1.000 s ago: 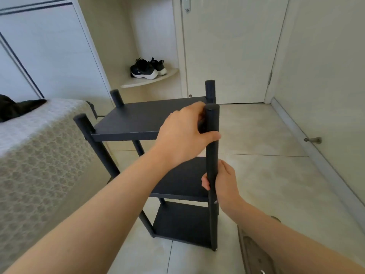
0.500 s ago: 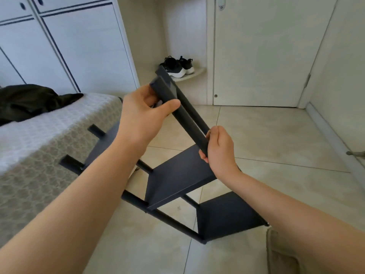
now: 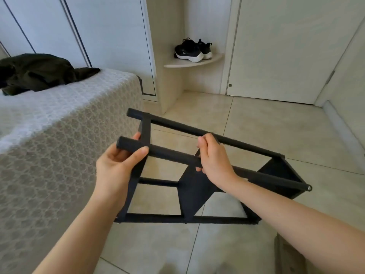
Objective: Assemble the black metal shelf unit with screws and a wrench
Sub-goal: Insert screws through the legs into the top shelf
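Note:
The black metal shelf unit (image 3: 194, 191) lies tipped on its side over the tiled floor, its top end pointing left toward the bed and its feet to the right. My left hand (image 3: 116, 167) grips the near upper post close to its top end. My right hand (image 3: 214, 159) grips the same post about halfway along, beside the middle shelf panel. A screw hole shows in the foot end of that post (image 3: 309, 187). No wrench or loose screws are in view.
A bed with a patterned cover (image 3: 49, 135) stands close on the left, dark clothing (image 3: 37, 73) on it. Black sneakers (image 3: 192, 50) sit on a corner shelf ahead. A closed door (image 3: 286, 46) and a wall bound the right. A brown object (image 3: 292, 256) lies at bottom right.
The shelf unit stood upright a second ago; both hands have tipped it over to the left until it lies nearly horizontal. Both hands kept hold of the same post.

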Tool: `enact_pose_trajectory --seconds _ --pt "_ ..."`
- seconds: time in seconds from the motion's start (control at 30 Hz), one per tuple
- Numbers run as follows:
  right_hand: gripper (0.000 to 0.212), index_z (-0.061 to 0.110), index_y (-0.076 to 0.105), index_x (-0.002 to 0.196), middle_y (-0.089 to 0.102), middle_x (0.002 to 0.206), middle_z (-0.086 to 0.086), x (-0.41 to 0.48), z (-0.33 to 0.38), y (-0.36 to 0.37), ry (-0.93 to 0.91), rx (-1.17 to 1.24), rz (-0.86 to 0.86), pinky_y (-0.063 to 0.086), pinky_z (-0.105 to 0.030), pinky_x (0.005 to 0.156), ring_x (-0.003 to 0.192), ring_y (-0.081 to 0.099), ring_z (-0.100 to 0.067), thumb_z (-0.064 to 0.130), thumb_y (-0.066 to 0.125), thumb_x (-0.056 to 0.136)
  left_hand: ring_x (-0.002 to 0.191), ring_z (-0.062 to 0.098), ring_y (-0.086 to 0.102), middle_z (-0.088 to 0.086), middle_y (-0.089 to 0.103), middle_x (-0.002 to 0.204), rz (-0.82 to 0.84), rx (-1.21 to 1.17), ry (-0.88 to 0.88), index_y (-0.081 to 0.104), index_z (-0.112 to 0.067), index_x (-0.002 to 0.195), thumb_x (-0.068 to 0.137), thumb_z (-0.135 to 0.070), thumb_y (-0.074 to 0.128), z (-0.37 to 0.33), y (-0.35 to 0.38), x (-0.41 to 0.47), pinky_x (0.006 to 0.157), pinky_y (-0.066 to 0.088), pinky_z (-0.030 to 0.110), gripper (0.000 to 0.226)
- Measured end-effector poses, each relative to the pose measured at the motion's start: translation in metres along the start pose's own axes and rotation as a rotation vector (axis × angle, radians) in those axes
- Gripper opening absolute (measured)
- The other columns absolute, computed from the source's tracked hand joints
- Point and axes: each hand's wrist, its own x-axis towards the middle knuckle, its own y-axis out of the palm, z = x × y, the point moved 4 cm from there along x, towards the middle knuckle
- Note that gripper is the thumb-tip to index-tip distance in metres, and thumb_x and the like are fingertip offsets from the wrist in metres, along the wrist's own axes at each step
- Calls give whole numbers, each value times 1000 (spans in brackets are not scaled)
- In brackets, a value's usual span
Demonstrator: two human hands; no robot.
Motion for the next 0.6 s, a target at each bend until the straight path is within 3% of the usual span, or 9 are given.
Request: enact_pose_trajectory --seconds 0.07,0.23,0.5,0.6 --pt "18 39 41 89 57 65 1 -8 -10 13 3 -47 41 48 -16 42 58 64 -8 42 31 104 113 9 68 -12 71 123 -16 25 -76 76 -26 109 58 -42 86 29 -19 -10 98 52 38 55" --pt "13 31 43 101 59 64 -1 -23 -36 37 16 -240 131 54 -44 51 56 62 -17 39 34 104 112 8 68 -14 71 124 -42 9 -231 78 -32 102 57 -43 87 92 -46 -29 104 47 42 47" --pt "20 21 46 103 63 71 -11 -46 -66 62 69 -329 276 53 -54 56 64 64 -27 39 37 102 108 6 70 -13 73 119 -47 -19 -354 77 -11 96 57 -35 87 158 -71 -50 96 47 33 47" --pt "12 26 44 103 63 72 -7 -50 -72 70 104 -340 318 56 -45 54 66 65 -23 38 42 102 105 5 71 -13 75 114 -62 -12 -359 77 -11 95 55 -34 86 170 -78 -54 89 50 25 48"
